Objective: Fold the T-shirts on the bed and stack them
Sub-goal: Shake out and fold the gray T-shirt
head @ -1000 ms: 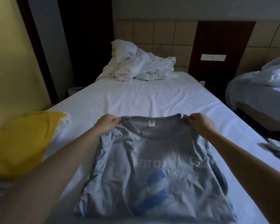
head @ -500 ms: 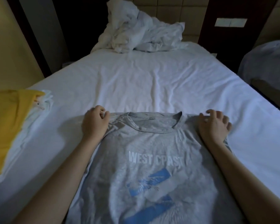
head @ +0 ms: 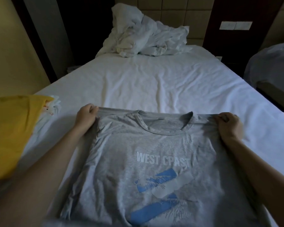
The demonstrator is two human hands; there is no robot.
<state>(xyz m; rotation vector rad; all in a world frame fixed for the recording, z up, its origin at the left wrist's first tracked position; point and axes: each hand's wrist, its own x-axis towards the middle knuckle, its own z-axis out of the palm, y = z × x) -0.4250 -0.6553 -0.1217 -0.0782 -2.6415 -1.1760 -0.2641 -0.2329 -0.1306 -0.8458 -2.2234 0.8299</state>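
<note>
White-sheeted bed (head: 154,82) carries a grey printed cotton T-shirt (head: 154,145) face up at its near end, left hand (head: 86,115) and right hand (head: 228,126) set apart, each pinching a shoulder corner; folding appears unfinished, with a yellow-topped pile of folded shirts (head: 11,131) waiting at near left.

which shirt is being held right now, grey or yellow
The grey T-shirt with white lettering: the left hand and right hand pinch its shoulders. The yellow shirt lies untouched at the left.
</note>
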